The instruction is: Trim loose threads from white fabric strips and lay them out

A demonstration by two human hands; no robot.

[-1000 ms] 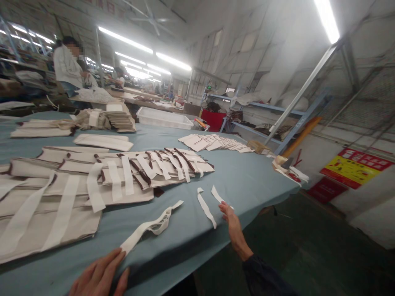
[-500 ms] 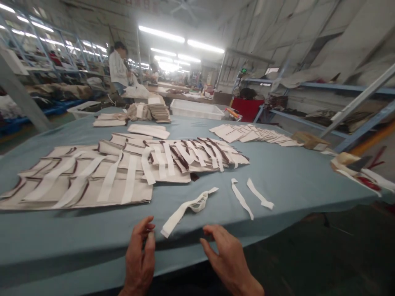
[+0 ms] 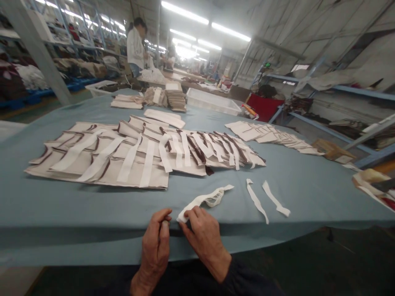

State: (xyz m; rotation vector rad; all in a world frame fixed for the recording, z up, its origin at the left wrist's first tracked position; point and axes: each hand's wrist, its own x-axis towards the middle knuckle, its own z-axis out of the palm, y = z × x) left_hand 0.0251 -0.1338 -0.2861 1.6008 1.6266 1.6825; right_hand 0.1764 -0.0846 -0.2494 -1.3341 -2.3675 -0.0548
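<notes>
A bundle of white fabric strips (image 3: 206, 200) lies on the blue-grey table (image 3: 61, 213) near its front edge. My right hand (image 3: 202, 238) pinches the near end of this bundle with its fingertips. Just left of it, my left hand (image 3: 156, 242) rests on the table edge with its fingers curled together and nothing visible in them. Two loose white strips (image 3: 256, 200) (image 3: 275, 199) lie to the right of the bundle. Behind it spreads a row of beige fabric panels (image 3: 123, 160) with brown trim, each with a white strip laid across it.
Further back lie a stack of folded panels (image 3: 175, 98), a white plastic tray (image 3: 212, 105) and a fan of flat beige pieces (image 3: 271, 135). A person in white (image 3: 135, 45) stands at a far table. Blue shelving (image 3: 339, 123) lines the right wall.
The view swung left and my hands came together at the table's front edge. My right hand left the loose strips and closed on the near end of the strip bundle.
</notes>
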